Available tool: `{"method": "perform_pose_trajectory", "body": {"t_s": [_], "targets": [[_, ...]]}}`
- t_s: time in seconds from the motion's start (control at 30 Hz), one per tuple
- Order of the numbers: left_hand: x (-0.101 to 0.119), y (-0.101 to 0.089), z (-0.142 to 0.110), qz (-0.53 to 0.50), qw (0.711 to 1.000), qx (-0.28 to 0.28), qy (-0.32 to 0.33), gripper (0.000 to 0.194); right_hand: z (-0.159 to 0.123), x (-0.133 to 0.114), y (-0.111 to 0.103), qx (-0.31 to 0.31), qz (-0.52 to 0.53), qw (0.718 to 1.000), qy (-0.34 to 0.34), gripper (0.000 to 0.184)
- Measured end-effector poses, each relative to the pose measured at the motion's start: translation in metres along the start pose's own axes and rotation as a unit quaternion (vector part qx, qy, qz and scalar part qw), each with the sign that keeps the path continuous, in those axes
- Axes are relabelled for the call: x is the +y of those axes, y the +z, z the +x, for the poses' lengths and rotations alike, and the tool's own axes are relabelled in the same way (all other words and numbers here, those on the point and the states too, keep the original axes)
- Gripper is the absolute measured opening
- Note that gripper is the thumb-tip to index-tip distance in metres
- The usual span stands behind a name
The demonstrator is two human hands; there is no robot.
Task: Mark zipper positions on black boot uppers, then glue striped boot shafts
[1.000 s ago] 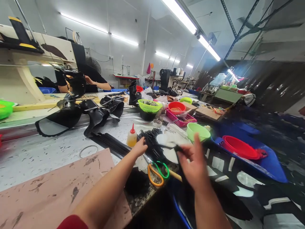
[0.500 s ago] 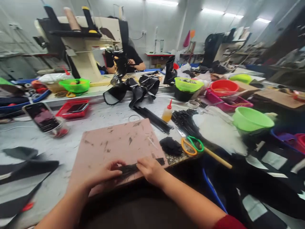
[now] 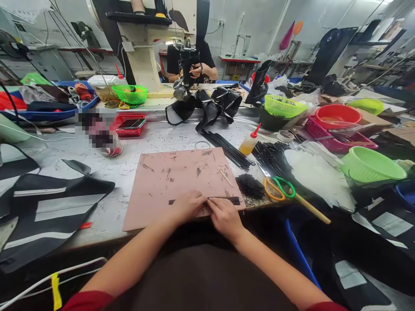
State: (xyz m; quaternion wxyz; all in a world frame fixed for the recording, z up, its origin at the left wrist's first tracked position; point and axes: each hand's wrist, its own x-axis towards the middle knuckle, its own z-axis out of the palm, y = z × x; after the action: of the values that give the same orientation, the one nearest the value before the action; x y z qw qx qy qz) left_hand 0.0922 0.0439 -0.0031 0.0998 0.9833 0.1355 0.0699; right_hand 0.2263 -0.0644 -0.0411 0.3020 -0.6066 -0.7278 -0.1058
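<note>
A narrow black strip lies flat along the front edge of a pink board, its two ends showing on either side of my hands. My left hand is closed at the middle of the strip, fingertips bent down on it. Right beside it, nearly touching, my right hand is closed in a pinch on the same strip. The fingers cover the strip's centre. Past the board's right corner sits a pile of small black pieces, and a thin pale stick rests on the board.
Scissors with orange and green handles and a wooden rod lie at right. Behind are a glue bottle, black strips and baskets. Black cut pieces cover the left. A person works at a sewing machine opposite.
My left hand has moved right along the strip, from half-open to closed beside my right hand. The strip's left end now shows. The camera view has turned left.
</note>
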Motion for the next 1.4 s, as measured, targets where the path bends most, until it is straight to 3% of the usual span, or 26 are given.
{"method": "perform_pose_trajectory", "body": {"t_s": [0.1, 0.3, 0.47, 0.63, 0.8, 1.03, 1.27, 1.33, 1.4], "targets": [[-0.005, -0.003, -0.001, -0.063, 0.997, -0.009, -0.033, 0.017, -0.003, 0.001, 0.0, 0.004, -0.003, 1.0, 0.0, 0.038], [-0.005, -0.015, -0.016, -0.165, 0.971, 0.014, -0.175, 0.015, -0.008, 0.0, 0.0, 0.005, -0.018, 1.0, 0.015, 0.038], [-0.007, -0.017, -0.039, -0.235, 0.928, 0.024, -0.289, 0.01, -0.008, 0.001, -0.002, -0.023, -0.006, 0.999, -0.037, 0.038], [-0.024, -0.026, -0.07, -0.296, 0.877, 0.02, -0.379, 0.006, -0.01, 0.003, -0.001, -0.039, 0.0, 0.997, -0.061, 0.037], [-0.036, -0.03, -0.085, -0.375, 0.827, 0.008, -0.418, 0.012, -0.013, 0.003, -0.001, -0.01, -0.009, 0.998, -0.061, 0.034], [-0.045, -0.031, -0.09, -0.484, 0.775, -0.004, -0.407, 0.024, -0.012, 0.004, -0.004, -0.006, -0.029, 0.996, -0.081, 0.035], [-0.04, -0.031, -0.092, -0.48, 0.779, -0.011, -0.403, 0.021, -0.018, 0.007, -0.009, -0.014, -0.005, 0.997, -0.076, 0.038], [-0.036, -0.031, -0.092, -0.458, 0.79, -0.003, -0.408, 0.017, -0.016, 0.016, -0.014, 0.003, -0.016, 0.999, -0.03, 0.036], [-0.033, -0.032, -0.092, -0.406, 0.823, 0.01, -0.398, 0.011, -0.006, 0.032, -0.018, 0.022, -0.053, 0.997, 0.058, 0.03]]}}
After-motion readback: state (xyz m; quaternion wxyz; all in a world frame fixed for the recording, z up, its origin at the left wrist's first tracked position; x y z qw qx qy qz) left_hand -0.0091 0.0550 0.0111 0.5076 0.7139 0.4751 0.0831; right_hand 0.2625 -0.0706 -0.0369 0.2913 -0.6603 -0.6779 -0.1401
